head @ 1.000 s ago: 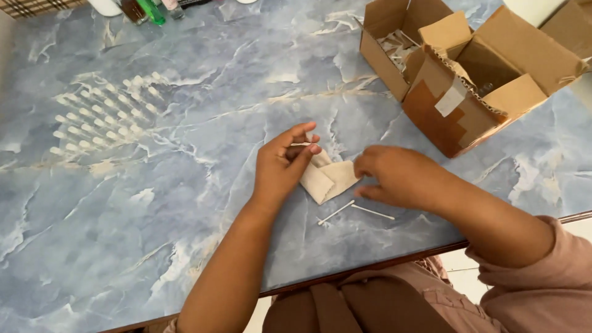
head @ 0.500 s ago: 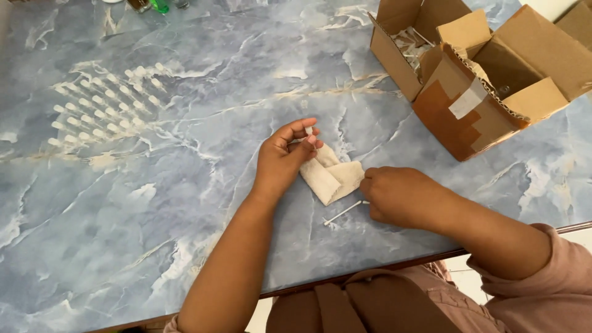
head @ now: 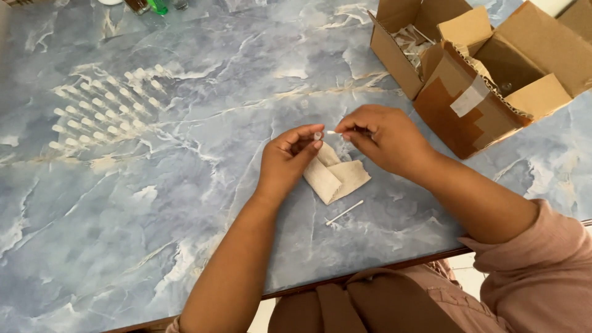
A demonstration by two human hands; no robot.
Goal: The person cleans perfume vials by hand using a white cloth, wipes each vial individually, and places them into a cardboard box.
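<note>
My left hand [head: 285,161] pinches a small clear tube [head: 317,135] between thumb and fingers. My right hand [head: 385,137] holds a thin white swab stick [head: 333,132], its tip right at the tube's mouth. Both hands hover over a folded beige paper packet [head: 336,179] on the blue marbled table [head: 185,216]. A second white swab stick [head: 344,213] lies loose on the table just below the packet.
Rows of small clear tubes [head: 102,108] lie on the table at the left. An open cardboard box [head: 487,68] with flaps up stands at the upper right. Bottles [head: 148,6] show at the top edge. The table's near edge runs along the bottom.
My right hand picked one stick off the table and lifted it up to the tube in my left hand; one stick stays on the table.
</note>
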